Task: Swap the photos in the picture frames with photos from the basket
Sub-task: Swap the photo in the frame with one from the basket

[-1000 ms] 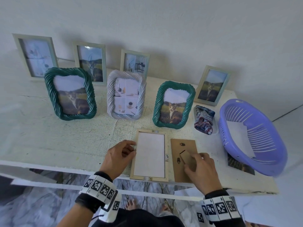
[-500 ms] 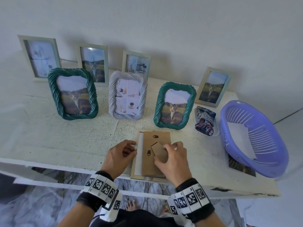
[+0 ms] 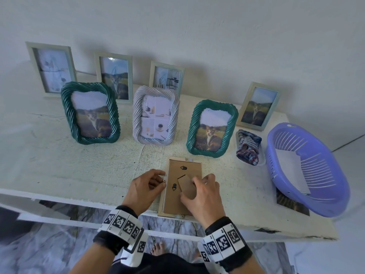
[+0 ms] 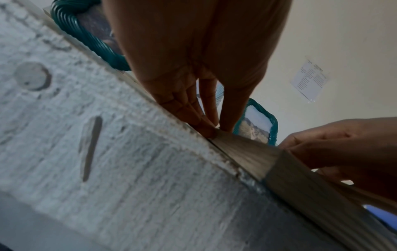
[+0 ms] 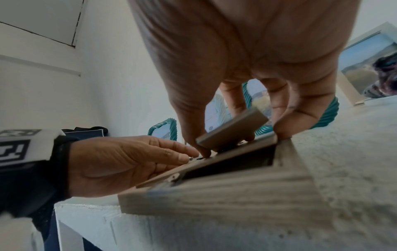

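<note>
A pale wooden frame (image 3: pixel 163 204) lies face down at the table's front edge, with the brown backing board (image 3: pixel 175 169) sitting inside it. My left hand (image 3: pixel 163 178) pinches a small tab on the frame's left rail. Over the board, my right hand (image 3: pixel 189 187) grips the cardboard stand flap (image 3: pixel 184 180) between thumb and fingers. In the right wrist view the flap (image 5: pixel 232 130) stands tilted up off the board, and the frame (image 5: pixel 214 200) overhangs the table edge. The purple basket (image 3: pixel 325 206) at the right holds a white-backed photo (image 3: pixel 290 169).
Two green twisted frames (image 3: pixel 90 113) (image 3: pixel 211 128) and a grey one (image 3: pixel 156 115) stand behind, with several pale frames along the wall. A striped cloth (image 3: pixel 247 147) lies on a small dish. A dark photo (image 3: pixel 292 202) lies partly under the basket.
My right hand carried the backing board from the table right of the frame onto the frame, covering the white sheet. The left hand stayed at the frame's left rail.
</note>
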A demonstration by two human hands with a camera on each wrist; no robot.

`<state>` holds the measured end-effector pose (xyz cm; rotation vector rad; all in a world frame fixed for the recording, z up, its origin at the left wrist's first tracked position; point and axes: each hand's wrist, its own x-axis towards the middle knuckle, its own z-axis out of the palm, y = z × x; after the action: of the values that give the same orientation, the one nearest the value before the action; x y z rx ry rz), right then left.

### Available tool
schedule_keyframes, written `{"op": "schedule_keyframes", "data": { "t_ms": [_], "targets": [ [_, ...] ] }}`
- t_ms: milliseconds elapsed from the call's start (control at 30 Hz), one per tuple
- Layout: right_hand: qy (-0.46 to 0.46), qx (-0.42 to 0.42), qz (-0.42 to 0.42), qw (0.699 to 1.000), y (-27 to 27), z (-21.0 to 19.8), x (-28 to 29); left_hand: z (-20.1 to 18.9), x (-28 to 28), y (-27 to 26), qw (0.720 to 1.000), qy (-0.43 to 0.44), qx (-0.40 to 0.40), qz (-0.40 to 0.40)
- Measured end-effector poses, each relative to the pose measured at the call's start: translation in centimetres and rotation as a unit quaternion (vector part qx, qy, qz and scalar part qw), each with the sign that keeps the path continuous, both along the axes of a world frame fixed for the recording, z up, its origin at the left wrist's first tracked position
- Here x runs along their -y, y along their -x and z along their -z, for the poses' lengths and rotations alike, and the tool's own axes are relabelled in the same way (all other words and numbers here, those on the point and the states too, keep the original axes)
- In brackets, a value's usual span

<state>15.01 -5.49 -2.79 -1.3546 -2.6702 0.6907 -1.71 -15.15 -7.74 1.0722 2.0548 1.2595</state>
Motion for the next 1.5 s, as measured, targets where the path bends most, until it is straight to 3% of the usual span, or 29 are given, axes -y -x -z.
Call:
{"op": "schedule_keyframes", "data": {
  "t_ms": [333,533,933,1233,1500],
  "targets": [
    [-0.056,0.043,-0.022,0.997,-0.1,1.0,0.0,-0.1,0.0,0.0,1.000,0.002,0.007,-0.003],
    [0.049,-0.102,-0.060,0.992,-3.0,1.2,-3.6,-0.2,0.0,-0.1,1.000,0.004,0.007,-0.004],
    [0.121,-0.096,-0.187,0.970,-4.2,1.5,-8.0,-0.3,0.1,-0.1,1.000,-0.001,0.009,-0.002],
    [0.109,-0.048,-0.206,0.971,-3.3,1.7,-8.7,0.0,0.0,0.0,1.000,0.001,0.006,-0.001],
    [0.073,-0.089,-0.167,0.979,-2.8,2.2,-7.5,0.6,0.2,-0.3,0.999,-0.032,-0.029,-0.013]
  ]
}}
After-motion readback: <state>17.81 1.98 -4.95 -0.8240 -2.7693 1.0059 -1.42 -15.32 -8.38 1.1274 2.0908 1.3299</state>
